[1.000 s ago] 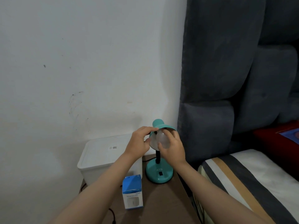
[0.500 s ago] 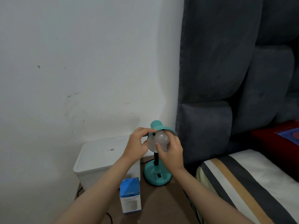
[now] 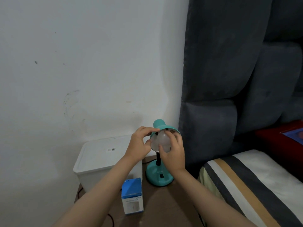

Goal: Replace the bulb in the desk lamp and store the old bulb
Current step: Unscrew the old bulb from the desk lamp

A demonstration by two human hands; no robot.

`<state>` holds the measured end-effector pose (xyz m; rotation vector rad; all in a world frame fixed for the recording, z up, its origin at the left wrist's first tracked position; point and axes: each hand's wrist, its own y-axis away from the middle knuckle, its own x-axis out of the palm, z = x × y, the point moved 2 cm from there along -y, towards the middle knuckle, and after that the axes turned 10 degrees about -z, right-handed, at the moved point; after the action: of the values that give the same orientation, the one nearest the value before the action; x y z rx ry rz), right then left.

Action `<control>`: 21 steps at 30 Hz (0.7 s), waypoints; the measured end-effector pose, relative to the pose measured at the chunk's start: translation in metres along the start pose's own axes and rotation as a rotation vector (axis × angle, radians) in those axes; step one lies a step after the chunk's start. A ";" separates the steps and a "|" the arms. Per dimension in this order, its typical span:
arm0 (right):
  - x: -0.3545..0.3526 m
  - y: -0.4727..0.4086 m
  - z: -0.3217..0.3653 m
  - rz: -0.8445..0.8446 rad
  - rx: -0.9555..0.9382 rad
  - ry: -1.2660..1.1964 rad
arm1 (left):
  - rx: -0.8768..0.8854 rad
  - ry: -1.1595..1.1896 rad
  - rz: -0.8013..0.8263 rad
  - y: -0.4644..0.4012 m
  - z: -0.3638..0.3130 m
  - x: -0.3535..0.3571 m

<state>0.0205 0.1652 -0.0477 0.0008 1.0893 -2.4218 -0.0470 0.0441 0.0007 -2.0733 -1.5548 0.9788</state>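
Note:
A teal desk lamp (image 3: 158, 176) stands on a brown nightstand, its shade tilted toward me. A frosted white bulb (image 3: 163, 140) sits in the shade. My right hand (image 3: 174, 154) wraps its fingers around the bulb from the right and below. My left hand (image 3: 139, 145) grips the left rim of the lamp shade, thumb under, fingers on top. A blue-and-white bulb box (image 3: 132, 196) stands upright in front of the lamp base, its top flaps shut.
A white lidded plastic bin (image 3: 101, 159) stands left of the lamp against the white wall. A dark grey padded headboard (image 3: 229, 79) and a striped bed (image 3: 249, 185) lie close on the right. A black cord (image 3: 111, 218) trails over the nightstand (image 3: 172, 207).
My right hand's fingers have shifted around the bulb, which stays in the shade. My left hand keeps its grip on the shade rim. The view shifted slightly.

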 end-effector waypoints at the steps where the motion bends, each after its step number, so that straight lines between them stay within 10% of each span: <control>1: 0.000 0.000 0.001 0.016 -0.051 0.040 | 0.000 0.001 0.004 0.000 0.000 0.000; 21: -0.001 0.008 0.003 -0.070 -0.021 0.045 | -0.036 0.029 -0.019 0.001 0.000 0.003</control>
<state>0.0253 0.1590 -0.0514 0.0110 1.1532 -2.4831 -0.0455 0.0462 -0.0008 -2.0832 -1.5857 0.9166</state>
